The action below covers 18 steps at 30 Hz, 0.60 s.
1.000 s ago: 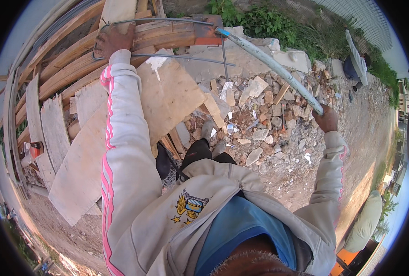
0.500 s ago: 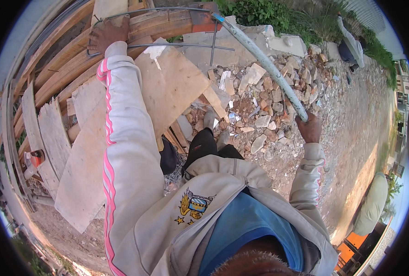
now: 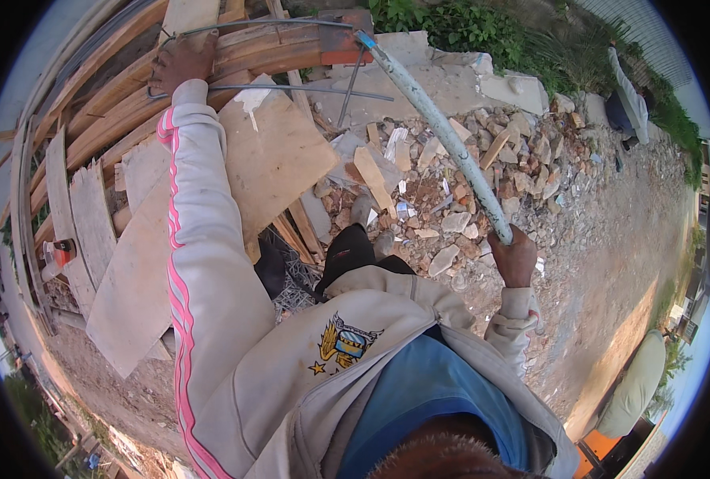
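Rod (image 3: pixel 323 90) lies across the beams (image 3: pixel 267 57), doubled back on itself: one leg along their far edge, the other out past their near edge, over the board (image 3: pixel 279 152). The bend is @ the L end, partly hidden by my L hand (image 3: pixel 183 64). That hand is spread wide, palm down on rod + wood, prob. so the rod can't slide or twist.

My R hand (image 3: pixel 515 254) is wrapped snug round the near end of the pipe (image 3: pixel 439 127). Gripping that far out prob. gives max leverage. Pipe slants away from me to the red block (image 3: pixel 339 57) @ the beams' R end; its blue tip sits by the block's R edge, close to where the far leg runs out. Can't tell if the tip is sleeved over the rod or just touching. Block looks like a firm stop for it.

Short bar (image 3: pixel 351 88) slopes down from near the tip, past the block's near R corner; can't tell if it's part of the rod. Rubble (image 3: pixel 455 223) lies beyond the board's R edge, w/ the pipe's near half above it, prob. giving it room to swing.
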Each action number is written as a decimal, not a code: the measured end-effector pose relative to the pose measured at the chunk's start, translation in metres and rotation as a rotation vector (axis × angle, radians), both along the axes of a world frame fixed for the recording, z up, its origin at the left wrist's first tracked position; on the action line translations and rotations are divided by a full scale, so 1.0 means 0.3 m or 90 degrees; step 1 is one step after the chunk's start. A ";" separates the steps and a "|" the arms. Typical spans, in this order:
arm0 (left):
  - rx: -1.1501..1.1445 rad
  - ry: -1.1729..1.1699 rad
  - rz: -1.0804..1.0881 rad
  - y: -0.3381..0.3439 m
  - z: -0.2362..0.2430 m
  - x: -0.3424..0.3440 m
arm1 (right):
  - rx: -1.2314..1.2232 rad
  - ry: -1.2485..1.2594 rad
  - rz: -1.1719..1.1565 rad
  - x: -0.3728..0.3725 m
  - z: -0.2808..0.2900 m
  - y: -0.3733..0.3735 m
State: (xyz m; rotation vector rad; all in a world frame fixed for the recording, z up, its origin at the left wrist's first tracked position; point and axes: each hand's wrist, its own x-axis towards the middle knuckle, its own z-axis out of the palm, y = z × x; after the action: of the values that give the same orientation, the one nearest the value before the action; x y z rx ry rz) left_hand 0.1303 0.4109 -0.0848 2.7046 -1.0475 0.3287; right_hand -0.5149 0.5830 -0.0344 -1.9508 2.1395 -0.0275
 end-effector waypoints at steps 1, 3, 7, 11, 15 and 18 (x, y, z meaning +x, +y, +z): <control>-0.002 -0.005 0.011 -0.003 0.000 0.005 | -0.002 -0.021 0.024 -0.016 -0.017 -0.041; -0.004 -0.011 0.019 -0.007 0.008 0.006 | 0.021 -0.087 0.049 -0.050 -0.026 -0.074; -0.019 -0.032 0.021 -0.006 0.004 0.012 | 0.132 -0.278 0.115 -0.130 -0.055 -0.155; -0.079 -0.037 -0.010 -0.004 -0.005 0.014 | 0.285 -0.394 0.085 -0.107 0.012 -0.263; -0.150 -0.059 -0.110 0.004 -0.004 0.013 | 0.219 -0.491 0.107 -0.013 -0.048 -0.324; -0.136 -0.040 -0.213 -0.021 0.033 -0.055 | 0.103 -0.366 0.147 0.032 -0.085 -0.341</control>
State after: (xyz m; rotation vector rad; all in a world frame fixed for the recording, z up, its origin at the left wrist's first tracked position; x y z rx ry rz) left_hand 0.1138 0.4045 -0.0749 2.2970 -1.3705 0.4366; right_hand -0.5054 0.4808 -0.0599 -1.8028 1.4987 -0.3212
